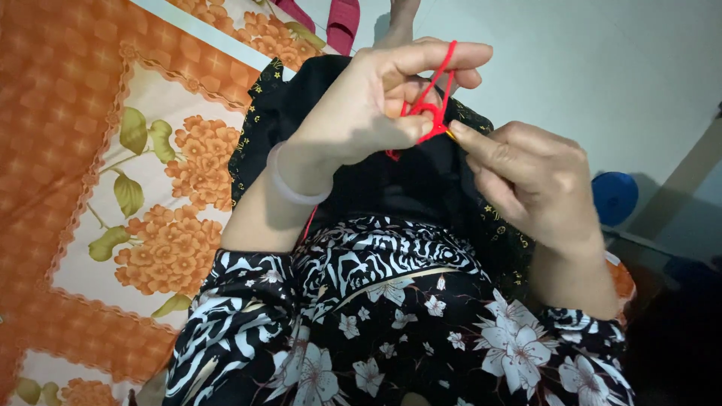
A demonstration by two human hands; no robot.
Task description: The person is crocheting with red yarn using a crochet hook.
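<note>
Red yarn looped over left hand fingers, held taut | right hand pinching yellow crochet hook at loop | above black floral lap, orange flowered bedsheet beside

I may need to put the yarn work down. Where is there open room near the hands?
Open: the flowered orange bedspread beside the left hand, and the pale floor beyond the right hand, short of the blue round thing. Crowded: between the hands, where red yarn loops over the black cloth on the lap.
</note>
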